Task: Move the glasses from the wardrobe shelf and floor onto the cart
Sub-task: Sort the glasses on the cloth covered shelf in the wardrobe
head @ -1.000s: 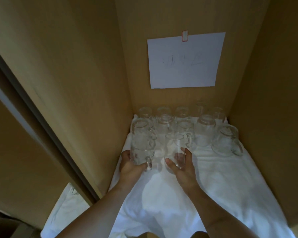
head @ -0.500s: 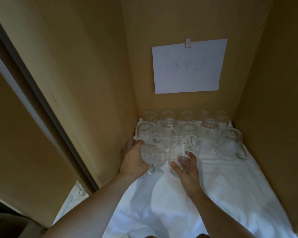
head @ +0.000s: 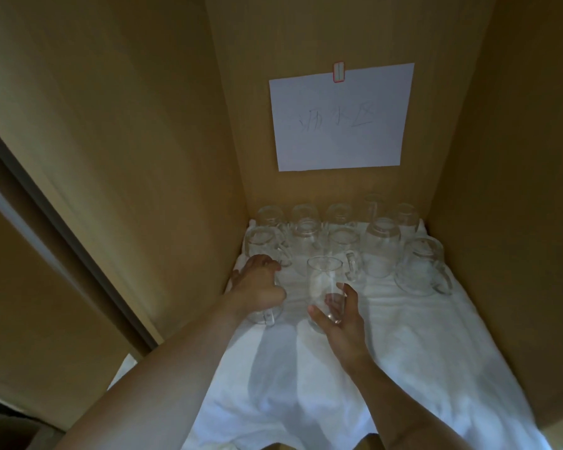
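Glass tumbler (head: pixel 324 287) in right hand (head: pixel 342 323), mug (head: pixel 265 311) seemingly under left hand (head: pixel 257 287)

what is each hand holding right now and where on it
The right hand grips a tall clear glass round its lower body. The left hand grips a handled glass mug from above, over its upper body.

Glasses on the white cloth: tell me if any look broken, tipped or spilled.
Nothing stands out. The glasses at the back stand in rows on the white cloth. The right hand holds a tall glass; the left hand grips a mug.
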Motion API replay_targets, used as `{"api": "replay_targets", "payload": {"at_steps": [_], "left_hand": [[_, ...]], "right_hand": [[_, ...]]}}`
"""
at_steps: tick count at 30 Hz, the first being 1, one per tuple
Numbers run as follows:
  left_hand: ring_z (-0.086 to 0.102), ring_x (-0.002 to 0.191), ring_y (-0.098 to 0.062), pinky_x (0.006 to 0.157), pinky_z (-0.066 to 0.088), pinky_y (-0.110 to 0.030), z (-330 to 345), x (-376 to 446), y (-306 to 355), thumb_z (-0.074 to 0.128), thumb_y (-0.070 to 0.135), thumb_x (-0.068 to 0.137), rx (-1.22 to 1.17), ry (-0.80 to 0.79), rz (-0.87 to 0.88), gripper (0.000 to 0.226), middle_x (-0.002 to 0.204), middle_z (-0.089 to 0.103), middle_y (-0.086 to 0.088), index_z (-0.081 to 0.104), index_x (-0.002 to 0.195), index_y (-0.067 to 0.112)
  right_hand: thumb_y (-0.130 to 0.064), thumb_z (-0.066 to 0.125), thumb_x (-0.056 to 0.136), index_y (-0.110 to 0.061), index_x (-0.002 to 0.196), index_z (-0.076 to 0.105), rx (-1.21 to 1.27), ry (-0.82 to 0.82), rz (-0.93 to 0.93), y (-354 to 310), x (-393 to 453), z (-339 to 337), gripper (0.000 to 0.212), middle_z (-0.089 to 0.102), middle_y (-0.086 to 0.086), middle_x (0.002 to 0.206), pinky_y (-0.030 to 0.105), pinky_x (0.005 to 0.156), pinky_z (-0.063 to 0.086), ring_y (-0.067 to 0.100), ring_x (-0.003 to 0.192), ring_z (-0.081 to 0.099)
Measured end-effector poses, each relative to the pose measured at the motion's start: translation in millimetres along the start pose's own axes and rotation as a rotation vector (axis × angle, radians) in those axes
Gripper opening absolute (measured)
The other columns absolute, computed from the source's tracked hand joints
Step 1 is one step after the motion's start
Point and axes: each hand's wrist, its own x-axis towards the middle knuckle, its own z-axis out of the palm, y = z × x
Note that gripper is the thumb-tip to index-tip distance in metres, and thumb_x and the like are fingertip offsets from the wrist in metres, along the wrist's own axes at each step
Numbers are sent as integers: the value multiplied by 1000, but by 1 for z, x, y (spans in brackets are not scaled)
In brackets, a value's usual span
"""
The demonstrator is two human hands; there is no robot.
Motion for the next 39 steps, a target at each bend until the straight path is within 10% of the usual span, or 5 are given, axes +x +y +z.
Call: {"api": "replay_targets", "payload": {"at_steps": [5, 16, 19, 26, 39], "left_hand": [[-11, 154, -15, 126, 12, -37, -22, 11, -15, 74, 5, 72, 63, -291, 43, 107, 168, -3, 8, 17, 160, 26], [16, 150, -23, 115, 32, -46, 8, 10, -37, 76, 32, 80, 182, 154, 87, 98, 161, 19, -3, 18, 158, 17], [18, 148, -25, 114, 32, -42, 11, 16, -39, 78, 37, 78, 163, 173, 111, 101, 159, 21, -3, 19, 158, 17], [16, 148, -25, 117, 28, -35, 17, 24, -47, 78, 41, 79, 146, 198, 154, 103, 162, 17, -4, 17, 158, 17], [11, 150, -24, 116, 33, -43, 22, 26, -36, 69, 42, 87, 183, 245, 74, 99, 163, 12, -5, 8, 160, 15]], "right_hand": [[-15, 87, 77, -26, 142, 33, -75, -49, 34, 3, 1, 1, 86, 55, -5, 126, 28, 97, 51, 10, 119, 55], [-34, 97, 58, -30, 139, 47, -515, -44, -5, -40, 19, -21, 95, 51, 2, 118, 27, 89, 49, 19, 111, 55], [-46, 94, 60, -35, 149, 42, -824, -71, -27, -66, 31, -30, 103, 42, 5, 129, 31, 105, 41, 25, 127, 40], [-29, 89, 64, -24, 136, 41, -1344, -175, -262, -101, 40, -9, 87, 51, 8, 127, 35, 91, 45, 27, 118, 42], [-10, 76, 75, -23, 155, 27, -1387, -330, -334, -112, 73, 47, 95, 37, 10, 146, 40, 98, 47, 33, 131, 34]]}}
